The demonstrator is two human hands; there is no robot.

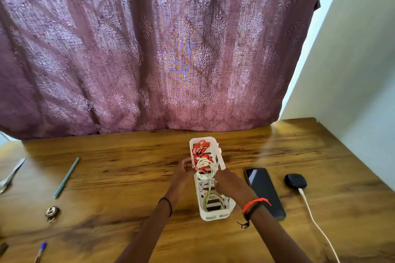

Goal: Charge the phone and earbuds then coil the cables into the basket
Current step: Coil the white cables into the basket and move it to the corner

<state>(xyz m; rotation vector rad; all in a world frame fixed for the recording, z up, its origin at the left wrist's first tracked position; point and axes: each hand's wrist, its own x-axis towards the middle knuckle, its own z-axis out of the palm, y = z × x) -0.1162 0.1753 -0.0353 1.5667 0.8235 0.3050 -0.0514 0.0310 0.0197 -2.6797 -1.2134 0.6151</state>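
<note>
Slotted plastic basket [213, 216], coiled red and white cables [205, 165], grained wooden table [128, 177]

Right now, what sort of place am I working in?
Probably a room at home, at a wooden table. A patterned mauve curtain hangs behind it. On it lie a phone, an earbuds case with a white charging cable plugged in, and a white basket of cables.

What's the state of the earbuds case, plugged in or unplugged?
Plugged in: the white cable runs up from the near right and its plug sits in the near end of the case.
</note>
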